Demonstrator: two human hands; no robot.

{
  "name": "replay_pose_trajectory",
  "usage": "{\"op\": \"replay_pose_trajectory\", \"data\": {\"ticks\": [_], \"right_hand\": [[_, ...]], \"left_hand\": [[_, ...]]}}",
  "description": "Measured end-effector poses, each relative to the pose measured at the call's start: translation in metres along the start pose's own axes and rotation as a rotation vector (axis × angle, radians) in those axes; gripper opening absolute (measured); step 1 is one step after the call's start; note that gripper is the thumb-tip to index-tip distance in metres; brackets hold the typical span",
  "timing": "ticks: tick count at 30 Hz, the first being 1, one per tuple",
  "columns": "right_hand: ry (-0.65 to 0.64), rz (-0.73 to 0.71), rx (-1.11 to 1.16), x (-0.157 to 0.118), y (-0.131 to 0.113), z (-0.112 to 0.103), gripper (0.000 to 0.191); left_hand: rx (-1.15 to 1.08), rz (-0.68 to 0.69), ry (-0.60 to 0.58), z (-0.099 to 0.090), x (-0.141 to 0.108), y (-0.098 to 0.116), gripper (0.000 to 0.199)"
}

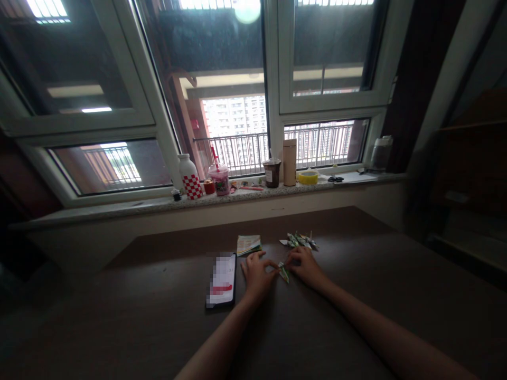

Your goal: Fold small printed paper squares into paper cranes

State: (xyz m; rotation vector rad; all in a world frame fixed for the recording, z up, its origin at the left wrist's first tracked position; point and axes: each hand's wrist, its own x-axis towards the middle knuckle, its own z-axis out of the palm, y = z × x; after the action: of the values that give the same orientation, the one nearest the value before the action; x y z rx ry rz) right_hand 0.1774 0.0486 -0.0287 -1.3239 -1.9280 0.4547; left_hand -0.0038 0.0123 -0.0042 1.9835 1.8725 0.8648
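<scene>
A small piece of green and white folded paper (pixel 284 273) is between my two hands, just above or on the brown table (pixel 158 338). My left hand (pixel 257 273) pinches its left side between thumb and finger. From the right, my right hand (pixel 304 265) has its fingers closed on the paper's upper edge. Just beyond my right hand lies a pile of pointed folded paper pieces (pixel 300 240), resembling paper cranes. A stack of patterned paper sheets (pixel 249 244) sits past my left hand. To the left lies a phone (pixel 222 279) with a lit, partly blurred screen.
On the windowsill (pixel 158 207) behind the table stand a checkered bottle (pixel 190 178), a pink cup (pixel 222 180), a dark drink cup (pixel 272 173), a tan flask (pixel 289 162), yellow tape (pixel 308 178), black scissors (pixel 335 179) and a clear jug (pixel 382 153).
</scene>
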Motion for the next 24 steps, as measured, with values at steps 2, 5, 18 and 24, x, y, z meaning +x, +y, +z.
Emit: {"op": "replay_pose_trajectory", "data": {"ticks": [2,5,18,24], "right_hand": [[-0.004,0.008,0.002,-0.001,0.000,-0.001,0.007],[-0.020,0.002,0.009,-0.002,0.002,-0.002,0.009],[-0.024,0.020,-0.049,0.000,0.003,0.004,0.008],[-0.040,0.052,-0.076,0.001,0.003,0.005,0.010]], "left_hand": [[0.018,0.009,-0.008,0.000,0.000,-0.001,0.008],[0.040,0.020,-0.019,-0.001,0.000,-0.003,0.009],[0.049,0.012,-0.021,0.002,0.001,0.004,0.013],[0.069,-0.012,-0.027,0.003,0.002,0.007,0.014]]}}
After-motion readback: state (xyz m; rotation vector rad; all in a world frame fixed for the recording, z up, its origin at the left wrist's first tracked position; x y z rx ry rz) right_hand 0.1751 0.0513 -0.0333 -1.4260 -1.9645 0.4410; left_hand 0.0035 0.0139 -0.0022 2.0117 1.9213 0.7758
